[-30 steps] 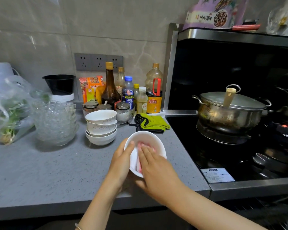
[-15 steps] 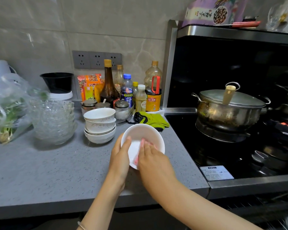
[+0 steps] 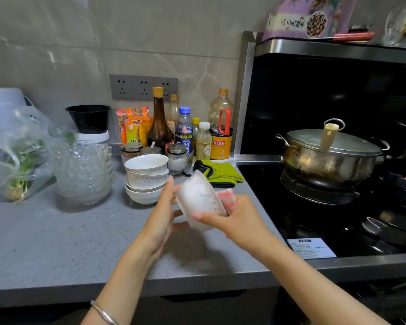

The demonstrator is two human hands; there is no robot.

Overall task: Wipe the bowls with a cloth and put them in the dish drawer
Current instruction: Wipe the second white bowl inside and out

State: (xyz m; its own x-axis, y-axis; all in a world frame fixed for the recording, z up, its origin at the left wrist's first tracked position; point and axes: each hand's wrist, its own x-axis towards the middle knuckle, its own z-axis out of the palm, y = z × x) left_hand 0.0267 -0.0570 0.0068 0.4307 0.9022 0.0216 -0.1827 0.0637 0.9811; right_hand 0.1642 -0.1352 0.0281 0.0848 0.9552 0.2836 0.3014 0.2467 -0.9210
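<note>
A white bowl (image 3: pixel 201 198) is held tilted above the grey counter (image 3: pixel 56 242), its outer side turned toward me. My left hand (image 3: pixel 161 219) holds its left side, thumb near the rim and fingers underneath. My right hand (image 3: pixel 242 221) grips the bowl's right edge, thumb on the outside, and presses a pink cloth (image 3: pixel 226 197) against the hidden inner side. A stack of three white bowls (image 3: pixel 145 179) stands just behind my left hand. No dish drawer is visible.
A stack of glass bowls (image 3: pixel 82 172) and a bag of greens (image 3: pixel 17 156) sit at the left. Sauce bottles (image 3: pixel 185 132) and jars line the wall. Green gloves (image 3: pixel 220 173) lie by the stove, where a lidded steel pot (image 3: pixel 326 158) stands.
The bowl has turned from mouth-up to tilted with its outside toward me. My right hand shifted from wiping inside to gripping the right edge with the cloth.
</note>
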